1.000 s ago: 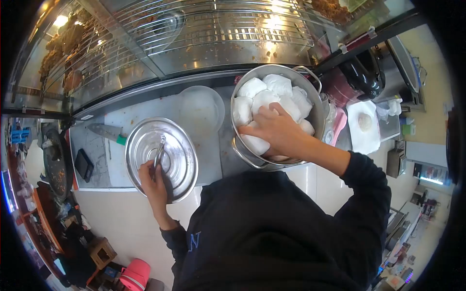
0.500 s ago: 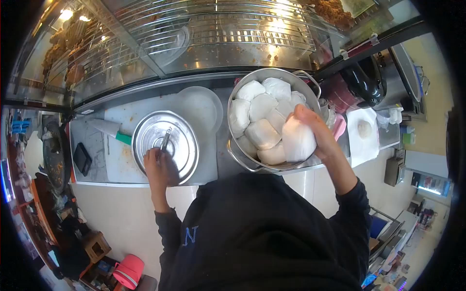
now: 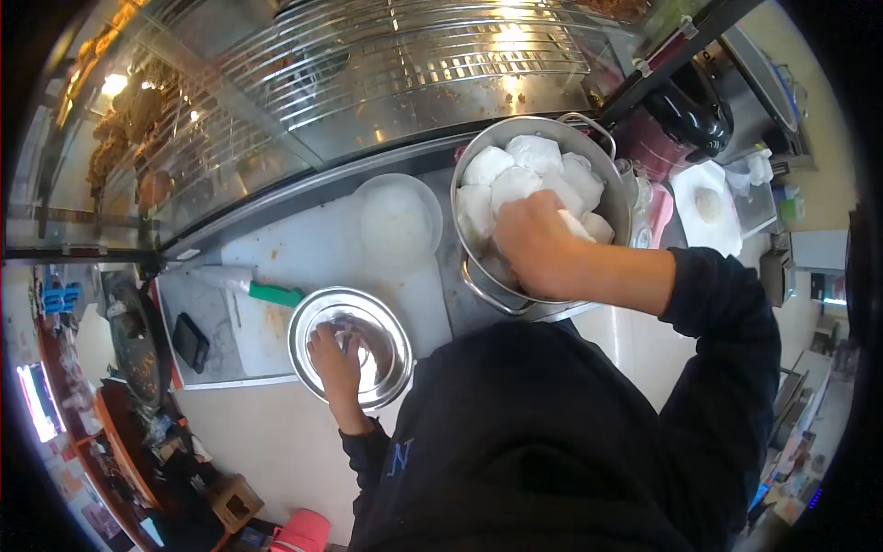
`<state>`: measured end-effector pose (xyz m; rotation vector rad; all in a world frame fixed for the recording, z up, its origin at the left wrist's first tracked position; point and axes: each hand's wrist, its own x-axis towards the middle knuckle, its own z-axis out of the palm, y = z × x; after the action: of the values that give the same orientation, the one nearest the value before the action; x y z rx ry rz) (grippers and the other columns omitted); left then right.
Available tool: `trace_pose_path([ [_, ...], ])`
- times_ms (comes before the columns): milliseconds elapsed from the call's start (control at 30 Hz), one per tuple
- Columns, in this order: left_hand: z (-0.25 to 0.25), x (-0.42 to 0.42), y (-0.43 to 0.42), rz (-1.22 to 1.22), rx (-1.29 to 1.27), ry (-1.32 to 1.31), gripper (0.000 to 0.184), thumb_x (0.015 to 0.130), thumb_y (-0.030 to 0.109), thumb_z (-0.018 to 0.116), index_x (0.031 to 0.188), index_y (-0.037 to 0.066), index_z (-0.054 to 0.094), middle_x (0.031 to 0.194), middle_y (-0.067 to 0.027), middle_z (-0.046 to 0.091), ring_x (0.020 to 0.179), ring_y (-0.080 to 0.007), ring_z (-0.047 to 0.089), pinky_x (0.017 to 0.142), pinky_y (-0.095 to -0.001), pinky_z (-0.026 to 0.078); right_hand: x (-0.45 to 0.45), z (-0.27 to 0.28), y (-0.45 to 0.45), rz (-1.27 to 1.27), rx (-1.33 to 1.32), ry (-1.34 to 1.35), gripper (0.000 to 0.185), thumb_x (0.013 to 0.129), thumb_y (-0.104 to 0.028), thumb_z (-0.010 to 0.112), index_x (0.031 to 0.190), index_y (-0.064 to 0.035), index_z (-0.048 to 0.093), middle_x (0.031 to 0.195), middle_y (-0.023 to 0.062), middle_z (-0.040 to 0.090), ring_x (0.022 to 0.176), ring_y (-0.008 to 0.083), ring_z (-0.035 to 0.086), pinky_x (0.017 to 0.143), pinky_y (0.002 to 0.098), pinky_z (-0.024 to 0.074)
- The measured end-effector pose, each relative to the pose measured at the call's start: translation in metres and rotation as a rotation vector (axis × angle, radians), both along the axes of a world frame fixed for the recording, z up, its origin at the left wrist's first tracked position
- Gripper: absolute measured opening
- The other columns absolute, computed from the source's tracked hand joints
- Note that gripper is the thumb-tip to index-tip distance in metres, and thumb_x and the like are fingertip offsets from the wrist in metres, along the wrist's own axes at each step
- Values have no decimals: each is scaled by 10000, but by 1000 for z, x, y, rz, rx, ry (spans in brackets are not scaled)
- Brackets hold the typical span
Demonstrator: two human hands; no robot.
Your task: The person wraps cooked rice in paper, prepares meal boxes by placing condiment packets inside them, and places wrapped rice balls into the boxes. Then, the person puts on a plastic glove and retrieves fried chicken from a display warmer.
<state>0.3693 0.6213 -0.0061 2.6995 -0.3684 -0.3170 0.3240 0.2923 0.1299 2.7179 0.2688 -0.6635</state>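
Note:
My left hand [image 3: 337,370] is closed round the handle of a round steel lid [image 3: 397,348], which is at the counter's front edge. To the right stands a large steel pot [image 3: 623,198] with two side handles, filled with several white wrapped bundles [image 3: 515,187]. Inside the pot's front half, my right hand [image 3: 543,241] has its fingers closed downward on the bundles, with a bit of white showing beside the fingers. Its fingertips are hidden. A translucent round bowl or lid [image 3: 397,221] lies on the white cutting board [image 3: 303,241] left of the pot.
A green-handled knife [image 3: 274,293] and a black phone-like object [image 3: 190,342] lie at the left. Behind the counter runs a glass display case with wire racks [image 3: 405,55]. Right of the pot are a pink item [image 3: 660,213], white paper [image 3: 706,207] and a black appliance [image 3: 685,115].
My right hand, lifted with a white bundle half a second ago, is now back down inside the pot. The lid and my left hand have moved nearer the counter's front edge, and the view has shifted.

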Motion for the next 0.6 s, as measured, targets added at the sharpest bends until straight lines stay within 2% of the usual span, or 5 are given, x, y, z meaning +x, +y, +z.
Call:
trace_pose_path([
  [133, -16, -14, 8, 132, -180, 184, 237, 818, 123, 600, 955, -28, 480, 877, -231, 592, 850, -429, 556, 738, -475, 424, 4, -1, 2, -281, 86, 26, 293, 684, -317, 749, 767, -50, 658, 769, 92, 635, 769, 230, 643, 692, 344, 444],
  [267, -19, -20, 8, 139, -283, 26, 173, 862, 105, 559, 955, -22, 488, 869, -242, 599, 831, -446, 573, 710, -461, 441, -1, -3, 6, -219, 82, -112, 308, 671, -331, 757, 761, -59, 644, 762, 102, 641, 754, 256, 646, 717, 335, 440],
  [300, -15, -18, 8, 147, -259, 72, 134, 894, 88, 532, 963, -17, 487, 850, -218, 600, 796, -383, 610, 702, -413, 462, -3, 0, -2, -223, 147, -154, 298, 670, -321, 756, 763, -63, 640, 760, 100, 641, 748, 266, 645, 721, 341, 442],
  [433, 42, -7, -10, 136, -526, 31, 86, 911, 37, 521, 959, -17, 474, 787, -151, 573, 712, -221, 612, 658, -324, 460, -9, 22, -29, -391, 319, -127, 339, 649, -344, 759, 806, -71, 631, 781, 102, 643, 759, 296, 637, 727, 376, 455],
  [600, 127, 14, -45, -94, -563, -132, 116, 871, 9, 564, 967, -12, 502, 833, -135, 571, 731, -209, 586, 675, -304, 455, -54, 51, -85, -644, 882, -317, 463, 636, -410, 753, 873, -30, 637, 883, 89, 645, 839, 218, 636, 710, 362, 479],
])
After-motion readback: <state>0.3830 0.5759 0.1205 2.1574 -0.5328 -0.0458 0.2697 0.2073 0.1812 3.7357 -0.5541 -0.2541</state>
